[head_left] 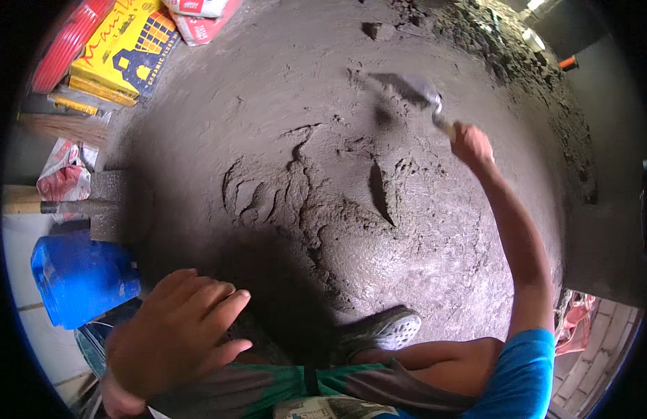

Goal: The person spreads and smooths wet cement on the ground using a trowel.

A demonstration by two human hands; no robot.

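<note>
My right hand (471,144) is wrapped round the handle of a pointed trowel (414,89), its arm stretched far forward to the right. The blade lies over the grey wet mortar (358,181) spread on the floor, with its tip pointing left. Low on the left, my left hand (180,328) hangs above the floor with nothing in it, fingers loosely bent and apart. Between the hands the mortar is lumpy and ridged, with a deep dark gouge right of its middle. Farther back it lies smoother.
A blue jug (82,279) stands at the left, with a mortar-coated shovel (108,206) and a broom (68,128) beyond it. A yellow box (121,59) sits at the far left. Rubble (540,91) lines the far right edge. My clog (393,329) stands at the mortar's near side.
</note>
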